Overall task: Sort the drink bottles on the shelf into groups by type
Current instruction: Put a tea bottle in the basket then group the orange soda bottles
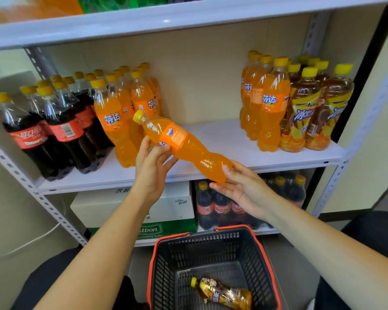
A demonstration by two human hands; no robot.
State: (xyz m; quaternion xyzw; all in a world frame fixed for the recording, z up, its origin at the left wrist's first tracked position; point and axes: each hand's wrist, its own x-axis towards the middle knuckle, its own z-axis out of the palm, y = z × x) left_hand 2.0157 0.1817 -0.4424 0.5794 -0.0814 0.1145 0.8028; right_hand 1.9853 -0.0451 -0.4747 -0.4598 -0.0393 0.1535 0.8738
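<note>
An orange soda bottle [184, 144] with a yellow cap hangs tilted in front of the middle shelf [222, 135], cap up-left. My left hand [151, 166] grips it around the label. My right hand [242, 189] touches its base with loosely spread fingers. On the shelf stand cola bottles [54, 128] at the left, orange soda bottles [121, 117] beside them, more orange soda bottles [264, 104] at the right, and iced tea bottles [316, 113] at the far right.
A black basket with red rim [164, 265] sits below, with one iced tea bottle [224, 294] lying in it. The lower shelf holds white and green water cartons [132, 209] and cola bottles [222, 206]. Metal uprights frame both sides.
</note>
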